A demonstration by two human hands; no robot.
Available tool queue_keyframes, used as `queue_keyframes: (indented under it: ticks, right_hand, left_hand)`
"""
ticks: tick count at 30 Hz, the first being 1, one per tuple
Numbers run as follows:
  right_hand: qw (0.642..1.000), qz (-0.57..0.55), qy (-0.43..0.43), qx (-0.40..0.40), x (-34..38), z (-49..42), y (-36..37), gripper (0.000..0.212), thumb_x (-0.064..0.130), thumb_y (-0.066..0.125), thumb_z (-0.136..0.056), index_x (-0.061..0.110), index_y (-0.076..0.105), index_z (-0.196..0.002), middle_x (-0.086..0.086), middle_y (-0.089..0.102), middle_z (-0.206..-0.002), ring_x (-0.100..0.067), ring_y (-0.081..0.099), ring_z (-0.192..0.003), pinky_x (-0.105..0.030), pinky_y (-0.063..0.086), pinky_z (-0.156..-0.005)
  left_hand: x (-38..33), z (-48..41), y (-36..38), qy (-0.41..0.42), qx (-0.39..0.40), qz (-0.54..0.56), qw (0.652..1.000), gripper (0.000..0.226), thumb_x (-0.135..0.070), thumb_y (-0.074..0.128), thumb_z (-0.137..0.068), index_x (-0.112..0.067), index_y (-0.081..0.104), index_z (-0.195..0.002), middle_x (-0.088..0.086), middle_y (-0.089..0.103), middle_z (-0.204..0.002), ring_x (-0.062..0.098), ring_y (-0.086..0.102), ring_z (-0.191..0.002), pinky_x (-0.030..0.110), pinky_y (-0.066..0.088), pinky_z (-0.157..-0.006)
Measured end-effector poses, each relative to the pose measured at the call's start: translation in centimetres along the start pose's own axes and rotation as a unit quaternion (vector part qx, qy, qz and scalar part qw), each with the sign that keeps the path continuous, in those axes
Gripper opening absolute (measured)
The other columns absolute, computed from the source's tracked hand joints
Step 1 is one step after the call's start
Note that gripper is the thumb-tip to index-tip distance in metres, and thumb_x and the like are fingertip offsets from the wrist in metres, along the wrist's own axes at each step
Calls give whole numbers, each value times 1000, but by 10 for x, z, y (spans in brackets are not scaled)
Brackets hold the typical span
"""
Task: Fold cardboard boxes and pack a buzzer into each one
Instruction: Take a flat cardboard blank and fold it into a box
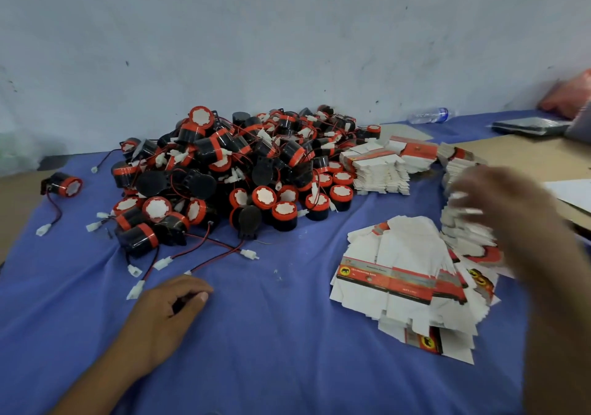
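A big heap of black buzzers with red rims (236,171) and red-black wires lies in the middle of the blue cloth. One buzzer (62,186) sits apart at the left. Flat white cardboard boxes with red bands are fanned out at the right front (406,274), with more stacks behind (380,168). My left hand (169,312) rests on the cloth with its fingers loosely curled, holding nothing, just below some white wire plugs. My right hand (499,210) is blurred above the right-hand stacks of flat boxes; its fingers look spread, and I see nothing held.
The blue cloth (271,334) covers the table up to a pale wall. A clear water bottle (430,115) lies at the back right. A dark flat package (527,126) and brown cardboard (524,155) lie at the far right.
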State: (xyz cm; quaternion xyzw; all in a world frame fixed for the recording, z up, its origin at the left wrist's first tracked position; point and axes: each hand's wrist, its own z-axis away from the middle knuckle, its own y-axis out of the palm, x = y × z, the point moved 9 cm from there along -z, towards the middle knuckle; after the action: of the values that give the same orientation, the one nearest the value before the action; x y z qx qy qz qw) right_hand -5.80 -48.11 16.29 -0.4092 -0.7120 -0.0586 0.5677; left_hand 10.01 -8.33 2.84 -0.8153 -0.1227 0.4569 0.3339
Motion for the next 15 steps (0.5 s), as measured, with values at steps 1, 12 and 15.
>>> queue_keyframes:
  ticks: [1, 12, 15]
  right_hand:
    - [991, 111, 3, 78, -3, 2, 22, 36, 59, 67, -84, 44, 62, -116, 16, 69, -107, -4, 65, -91, -34, 53, -78]
    - [796, 458, -13, 395, -58, 44, 154, 111, 77, 71, -63, 40, 15, -152, 2, 23, -154, -28, 13, -145, -48, 12, -120]
    - [855, 363, -28, 368, -29, 42, 153, 103, 83, 64, -60, 51, 14, -145, 13, 21, -149, -22, 14, -143, -45, 26, -113]
  left_hand:
    - [0, 0, 1, -2, 5, 2, 1000, 26, -2, 66, -89, -27, 73, -85, -24, 69, -97, -20, 53, -100, -2, 36, -82]
    - [-3, 0, 3, -5, 27, 13, 1000, 21, -3, 65, -90, -23, 73, -88, -26, 66, -101, -22, 51, -103, -3, 31, -92]
    - [-5, 0, 1, -14, 16, 22, 1000, 24, -7, 65, -91, -29, 70, -97, -25, 64, -104, -9, 58, -100, 4, 41, -84]
